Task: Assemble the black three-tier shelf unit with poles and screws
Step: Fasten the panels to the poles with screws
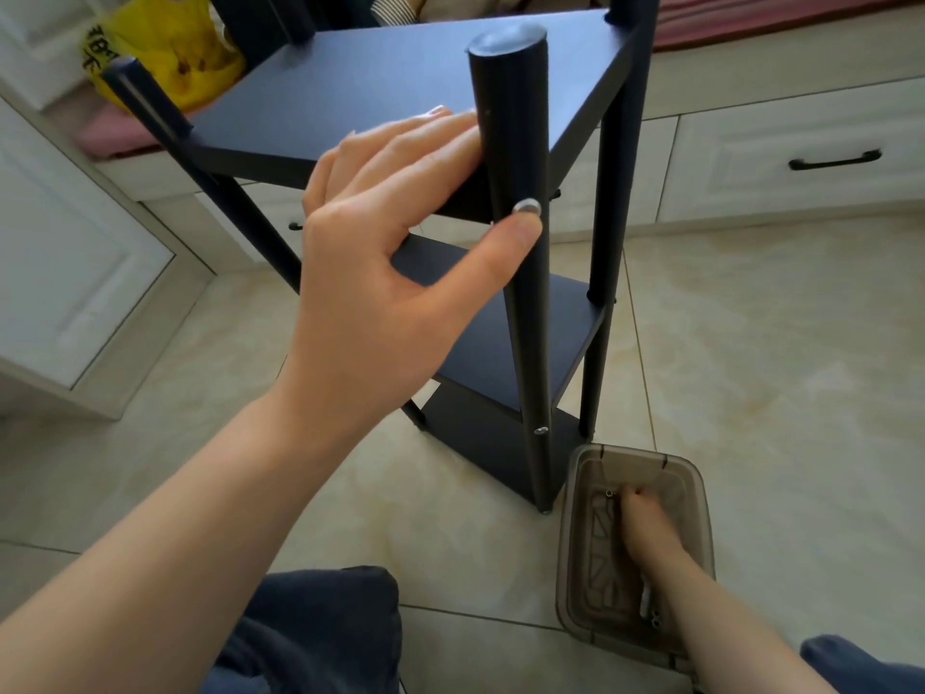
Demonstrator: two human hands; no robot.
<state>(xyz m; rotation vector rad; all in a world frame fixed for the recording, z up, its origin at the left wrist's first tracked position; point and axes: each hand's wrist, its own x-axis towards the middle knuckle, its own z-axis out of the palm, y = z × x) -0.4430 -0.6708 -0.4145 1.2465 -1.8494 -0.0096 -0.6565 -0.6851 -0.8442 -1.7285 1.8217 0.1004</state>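
Observation:
The black three-tier shelf unit [390, 87] stands upright on the tiled floor in front of me. My left hand [385, 232] rests on the front edge of its top shelf, fingers straight across the board, thumb touching a silver screw [527, 206] in the nearest pole [515, 202]. A second screw [540, 431] sits lower on that pole. My right hand [645, 528] reaches down into a translucent brown parts box [580, 498] on the floor; its fingertips touch small metal parts there, and whether they grip one is unclear.
White cabinets with black drawer handles [835, 161] line the back and left. A yellow bag [165, 47] lies on a pink cushion behind the shelf. My knees in dark trousers [320, 638] are at the bottom edge. Beige floor tiles spread to the right.

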